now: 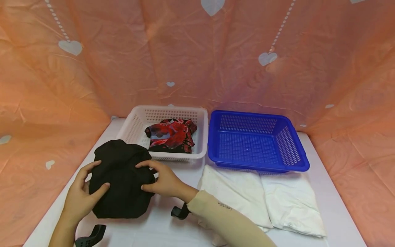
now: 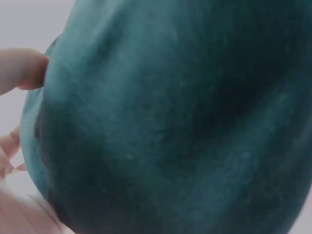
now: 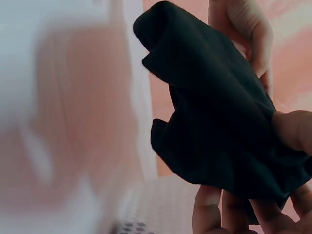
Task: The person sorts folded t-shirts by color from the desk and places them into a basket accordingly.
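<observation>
A folded black cloth [image 1: 121, 185] is held between both hands at the left of the table, in front of the white basket. The left hand [image 1: 81, 195] grips its left edge, thumb on top. On its right side the right hand [image 1: 163, 180] pinches the cloth, with thumb and index finger on the near face. Dark fabric [image 2: 170, 122] fills most of the left wrist view. In the right wrist view, the cloth [image 3: 214, 107] has loose folds along one edge, with the right hand's fingers [image 3: 234, 212] behind it.
A white basket [image 1: 202, 154] contains a folded red-and-black patterned garment [image 1: 172, 135]. Right of it stands a blue basket [image 1: 259, 165] with nothing in it. White folded cloths [image 1: 234, 192] [image 1: 291, 202] lie in front of the blue basket. An orange sheet with hearts hangs behind.
</observation>
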The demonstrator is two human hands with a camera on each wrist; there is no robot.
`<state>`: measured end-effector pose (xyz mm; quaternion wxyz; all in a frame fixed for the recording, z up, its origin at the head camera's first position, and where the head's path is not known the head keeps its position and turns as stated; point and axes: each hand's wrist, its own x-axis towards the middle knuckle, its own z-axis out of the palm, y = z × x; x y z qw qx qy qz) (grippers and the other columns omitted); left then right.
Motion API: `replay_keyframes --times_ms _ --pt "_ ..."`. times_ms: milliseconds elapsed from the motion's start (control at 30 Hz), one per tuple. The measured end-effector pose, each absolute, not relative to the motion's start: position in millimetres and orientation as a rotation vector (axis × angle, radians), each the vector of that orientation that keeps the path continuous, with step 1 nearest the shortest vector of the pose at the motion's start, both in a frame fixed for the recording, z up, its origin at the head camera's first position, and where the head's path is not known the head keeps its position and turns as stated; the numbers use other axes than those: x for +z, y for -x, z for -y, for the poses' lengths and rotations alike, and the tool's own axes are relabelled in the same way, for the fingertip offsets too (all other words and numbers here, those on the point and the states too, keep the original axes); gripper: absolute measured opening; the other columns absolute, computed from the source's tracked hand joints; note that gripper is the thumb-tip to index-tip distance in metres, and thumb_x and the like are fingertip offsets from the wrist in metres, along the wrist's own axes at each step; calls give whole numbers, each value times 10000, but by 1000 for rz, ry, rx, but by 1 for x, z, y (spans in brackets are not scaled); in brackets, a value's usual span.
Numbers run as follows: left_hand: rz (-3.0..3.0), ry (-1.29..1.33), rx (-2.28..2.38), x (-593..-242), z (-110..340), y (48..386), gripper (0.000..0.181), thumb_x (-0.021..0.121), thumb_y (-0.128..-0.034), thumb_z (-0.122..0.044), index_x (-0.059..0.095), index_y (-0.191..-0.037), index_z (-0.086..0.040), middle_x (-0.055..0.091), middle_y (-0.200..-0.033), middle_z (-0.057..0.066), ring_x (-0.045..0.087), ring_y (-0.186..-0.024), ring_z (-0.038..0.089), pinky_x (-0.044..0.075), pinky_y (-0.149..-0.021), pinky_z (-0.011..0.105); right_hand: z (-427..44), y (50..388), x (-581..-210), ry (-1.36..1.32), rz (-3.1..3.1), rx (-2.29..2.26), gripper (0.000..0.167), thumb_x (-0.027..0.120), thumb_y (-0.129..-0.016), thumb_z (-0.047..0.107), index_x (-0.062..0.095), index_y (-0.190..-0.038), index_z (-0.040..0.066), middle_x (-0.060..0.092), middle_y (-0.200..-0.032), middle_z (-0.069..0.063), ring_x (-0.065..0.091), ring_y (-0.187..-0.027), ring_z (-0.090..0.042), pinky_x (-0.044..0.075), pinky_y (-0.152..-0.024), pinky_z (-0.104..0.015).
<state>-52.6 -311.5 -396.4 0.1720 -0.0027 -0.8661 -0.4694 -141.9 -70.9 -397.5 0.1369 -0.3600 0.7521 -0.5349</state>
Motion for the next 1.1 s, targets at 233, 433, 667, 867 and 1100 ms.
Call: replay_keyframes --times_ms 233,433,667,867,1100 --pt "2371 128 -1360 -375 298 76 733 676 -784 131 395 -1429 -76 448 -1291 -148 587 -912 -75 521 -691 108 58 158 -376 1016 -2196 -1643 558 751 -774 39 588 -1276 220 563 -1335 -28 589 -1008 -142 527 -753 -190" --pt "2268 218 -1466 -359 290 100 704 635 -800 146 416 -1418 -111 450 -1323 -61 582 -967 -39 496 -754 77 49 175 -358 1005 -2221 -1695 578 742 -773 18 579 -1293 210 574 -1303 -67 616 -1026 -162 542 -755 -199" --pt "2171 330 -1584 -344 281 128 649 567 -809 181 418 -1394 -55 433 -1323 -64 617 -969 -20 521 -735 110 39 199 -342 960 -2344 -1683 587 755 -765 35 586 -1292 229 609 -1203 -83 614 -937 -185 548 -732 -236" --pt "2117 364 -1606 -332 269 155 593 546 -814 163 427 -1367 -12 420 -1261 -50 630 -908 -12 523 -708 112 31 221 -328 930 -2401 -1729 577 738 -772 -1 591 -1290 206 603 -1220 -102 608 -987 -238 562 -751 -278" --pt "2127 320 -1503 -327 254 192 568 565 -827 105 437 -1366 -16 417 -1151 -94 622 -803 -38 510 -685 100 22 242 -320 823 -2424 -1793 570 687 -816 -37 570 -1313 217 573 -1259 -114 606 -1036 -257 567 -819 -332"
